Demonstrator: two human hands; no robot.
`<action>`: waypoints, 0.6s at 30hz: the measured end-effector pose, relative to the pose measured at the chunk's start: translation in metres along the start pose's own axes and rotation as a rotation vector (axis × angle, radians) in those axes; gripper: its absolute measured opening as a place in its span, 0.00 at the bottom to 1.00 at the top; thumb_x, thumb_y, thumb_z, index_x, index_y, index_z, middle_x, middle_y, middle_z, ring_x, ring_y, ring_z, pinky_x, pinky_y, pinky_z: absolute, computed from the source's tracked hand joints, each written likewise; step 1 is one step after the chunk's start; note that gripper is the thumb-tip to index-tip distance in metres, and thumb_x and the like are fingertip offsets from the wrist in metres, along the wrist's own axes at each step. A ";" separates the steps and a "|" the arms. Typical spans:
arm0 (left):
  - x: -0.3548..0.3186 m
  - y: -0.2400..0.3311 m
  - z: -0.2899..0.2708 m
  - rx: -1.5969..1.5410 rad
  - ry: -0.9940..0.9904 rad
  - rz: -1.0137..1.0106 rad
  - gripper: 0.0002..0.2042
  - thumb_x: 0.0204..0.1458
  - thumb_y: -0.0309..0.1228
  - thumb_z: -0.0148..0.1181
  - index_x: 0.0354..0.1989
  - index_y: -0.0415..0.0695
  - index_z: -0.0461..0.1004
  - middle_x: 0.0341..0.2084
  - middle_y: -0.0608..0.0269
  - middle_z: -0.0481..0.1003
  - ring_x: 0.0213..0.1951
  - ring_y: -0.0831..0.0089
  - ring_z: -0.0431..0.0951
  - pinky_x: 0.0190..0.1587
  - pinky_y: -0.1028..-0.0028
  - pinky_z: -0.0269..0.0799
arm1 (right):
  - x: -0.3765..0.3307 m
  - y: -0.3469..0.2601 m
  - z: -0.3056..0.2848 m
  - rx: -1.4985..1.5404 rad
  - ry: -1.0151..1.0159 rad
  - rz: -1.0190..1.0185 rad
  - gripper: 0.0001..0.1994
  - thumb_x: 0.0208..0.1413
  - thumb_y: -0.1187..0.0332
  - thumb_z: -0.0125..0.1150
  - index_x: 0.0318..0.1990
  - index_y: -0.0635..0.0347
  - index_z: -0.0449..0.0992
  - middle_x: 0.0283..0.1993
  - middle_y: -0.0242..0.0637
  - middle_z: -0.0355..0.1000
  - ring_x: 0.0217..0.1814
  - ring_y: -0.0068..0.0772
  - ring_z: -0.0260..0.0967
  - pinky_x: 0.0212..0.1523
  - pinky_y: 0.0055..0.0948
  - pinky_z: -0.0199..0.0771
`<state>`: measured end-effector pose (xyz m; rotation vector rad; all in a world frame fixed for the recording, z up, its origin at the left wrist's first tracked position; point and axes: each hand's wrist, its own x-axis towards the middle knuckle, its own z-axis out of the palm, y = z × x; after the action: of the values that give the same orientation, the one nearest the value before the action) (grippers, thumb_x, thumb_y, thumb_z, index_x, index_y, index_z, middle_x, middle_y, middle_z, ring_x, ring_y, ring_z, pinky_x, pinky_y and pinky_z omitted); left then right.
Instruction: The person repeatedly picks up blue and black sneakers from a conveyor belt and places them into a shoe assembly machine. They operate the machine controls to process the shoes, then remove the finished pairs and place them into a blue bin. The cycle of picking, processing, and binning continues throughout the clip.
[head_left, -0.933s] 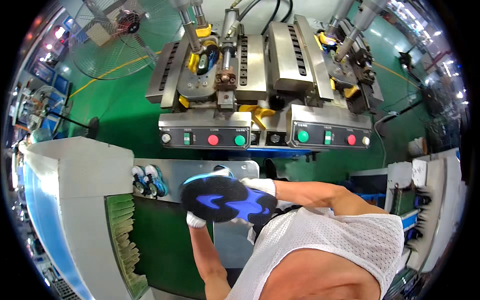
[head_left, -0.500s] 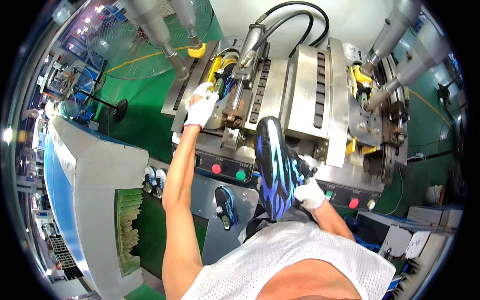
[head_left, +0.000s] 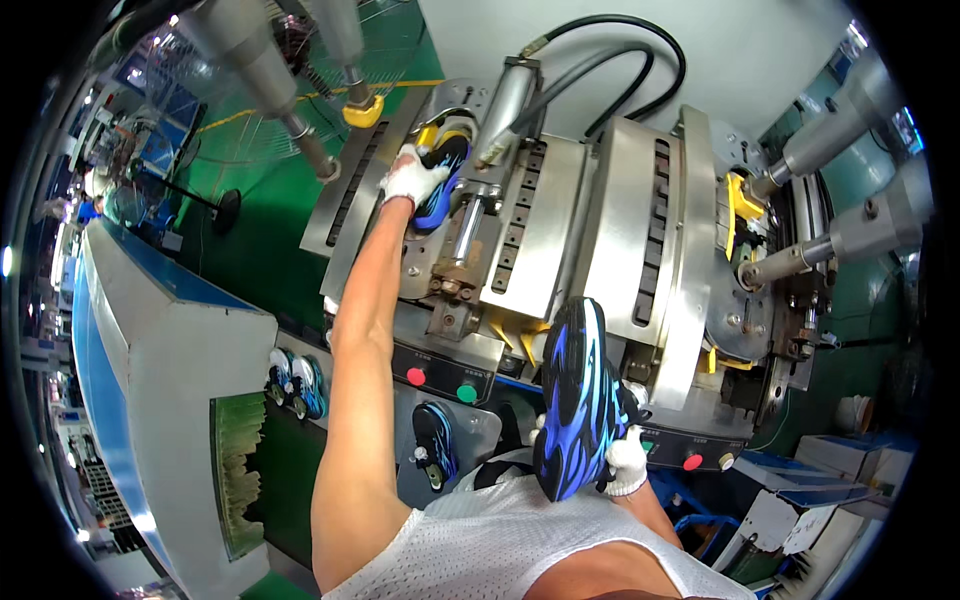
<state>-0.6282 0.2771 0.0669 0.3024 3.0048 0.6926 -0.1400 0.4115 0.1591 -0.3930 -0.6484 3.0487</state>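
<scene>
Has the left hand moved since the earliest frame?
Yes. The left hand went from under a shoe near the body up to the shoe in the press machine.

A grey metal surface (head_left: 480, 425) sits below the press machine (head_left: 600, 230), and one black-and-blue shoe (head_left: 436, 445) lies on it. Two more shoes (head_left: 297, 383) rest on the dark belt (head_left: 290, 450) beside it.

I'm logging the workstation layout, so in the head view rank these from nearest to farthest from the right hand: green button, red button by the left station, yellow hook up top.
From the right hand:
1. Green button, just left.
2. Red button, slightly farther left.
3. Yellow hook, far up top-left.
</scene>
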 end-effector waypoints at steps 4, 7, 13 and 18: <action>-0.037 0.010 -0.077 -0.069 0.028 0.039 0.37 0.44 0.53 0.71 0.58 0.42 0.69 0.53 0.44 0.77 0.56 0.48 0.78 0.60 0.55 0.71 | 0.003 0.017 -0.028 -0.279 0.237 0.020 0.35 0.51 0.73 0.66 0.67 0.72 0.60 0.55 0.53 0.76 0.46 0.43 0.80 0.44 0.38 0.86; -0.105 -0.007 -0.130 -0.187 0.137 0.091 0.36 0.44 0.49 0.73 0.60 0.42 0.70 0.52 0.45 0.78 0.55 0.52 0.79 0.57 0.60 0.72 | 0.035 0.028 0.006 -0.377 0.316 -0.006 0.33 0.52 0.73 0.64 0.67 0.69 0.61 0.50 0.47 0.78 0.44 0.38 0.82 0.42 0.38 0.89; -0.279 -0.120 -0.160 -0.433 0.292 -0.022 0.30 0.42 0.36 0.77 0.53 0.38 0.73 0.41 0.54 0.78 0.44 0.61 0.79 0.52 0.66 0.74 | 0.214 0.064 0.097 -0.544 0.153 0.030 0.11 0.56 0.70 0.67 0.46 0.54 0.77 0.36 0.30 0.78 0.31 0.24 0.77 0.27 0.31 0.78; -0.412 -0.205 -0.126 -0.283 0.190 -0.381 0.29 0.40 0.35 0.78 0.51 0.41 0.74 0.39 0.57 0.78 0.43 0.61 0.80 0.50 0.63 0.74 | 0.398 0.087 0.086 -0.558 0.359 -0.054 0.12 0.46 0.79 0.67 0.37 0.56 0.72 0.27 0.32 0.67 0.24 0.32 0.67 0.31 0.38 0.78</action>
<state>-0.2717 -0.0397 0.0898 -0.3565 2.9403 1.1316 -0.5415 0.3178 0.1034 -0.8767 -1.4328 2.5887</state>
